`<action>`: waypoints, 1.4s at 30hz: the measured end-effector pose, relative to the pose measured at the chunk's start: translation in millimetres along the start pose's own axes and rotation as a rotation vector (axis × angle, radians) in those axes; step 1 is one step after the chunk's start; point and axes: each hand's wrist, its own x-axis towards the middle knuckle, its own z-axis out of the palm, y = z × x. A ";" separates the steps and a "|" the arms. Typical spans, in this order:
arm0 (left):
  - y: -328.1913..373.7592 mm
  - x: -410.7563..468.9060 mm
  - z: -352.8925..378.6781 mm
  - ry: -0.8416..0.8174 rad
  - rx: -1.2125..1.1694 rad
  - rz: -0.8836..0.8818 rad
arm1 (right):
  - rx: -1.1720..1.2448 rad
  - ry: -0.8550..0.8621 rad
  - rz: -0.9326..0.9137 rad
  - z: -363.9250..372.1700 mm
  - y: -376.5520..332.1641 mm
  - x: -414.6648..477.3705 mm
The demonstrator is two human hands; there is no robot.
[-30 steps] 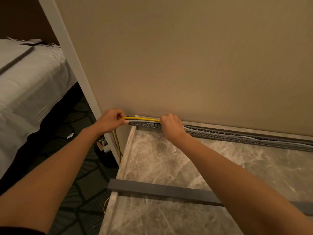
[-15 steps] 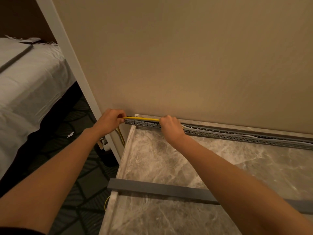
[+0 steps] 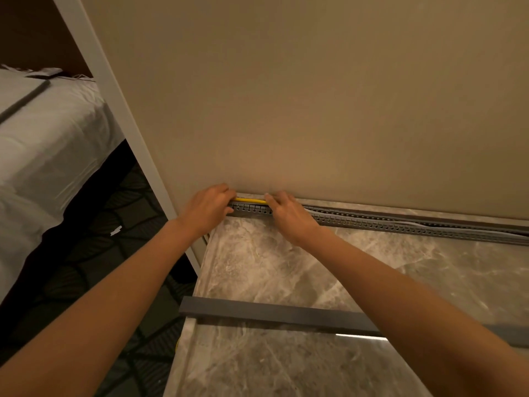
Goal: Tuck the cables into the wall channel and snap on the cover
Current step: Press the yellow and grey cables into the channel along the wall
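Observation:
A grey slotted wall channel [image 3: 400,224] runs along the foot of the beige wall, on the back edge of a marble top. A yellow cable [image 3: 250,200] lies along the top of the channel's left end. My left hand [image 3: 207,209] grips that cable at the channel's left end. My right hand [image 3: 289,214] presses down on the cable a short way to the right, fingers curled over the channel. Pale grey cables [image 3: 429,223] lie inside the channel further right. The long dark grey cover strip [image 3: 272,312] lies loose across the marble, near me.
The marble top [image 3: 286,267] ends at a left edge by a white door frame [image 3: 120,116]. Beyond it lies dark patterned carpet [image 3: 94,253] and a bed with white sheets [image 3: 43,144]. A scrap of white paper [image 3: 116,230] lies on the carpet.
My left hand has moved right, closer to my right hand, so less yellow cable shows between them. The cable now sits lower against the channel. The hanging cable loop is hidden.

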 end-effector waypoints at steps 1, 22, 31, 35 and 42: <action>0.4 -0.3 2.9 0.035 -0.015 0.016 | -0.011 0.044 0.004 3.1 2.8 -3.1; 42.0 16.1 6.3 -0.080 0.248 -0.109 | 0.260 0.164 0.058 3.8 19.0 -21.5; 68.2 14.9 21.5 0.015 0.171 0.052 | 0.349 0.107 0.194 10.0 42.4 -36.3; 80.9 11.7 18.0 0.009 0.177 -0.003 | 0.425 0.002 0.213 0.0 46.0 -31.5; 113.1 11.9 0.6 -0.015 0.171 -0.067 | 0.403 0.019 0.176 -1.2 73.2 -77.7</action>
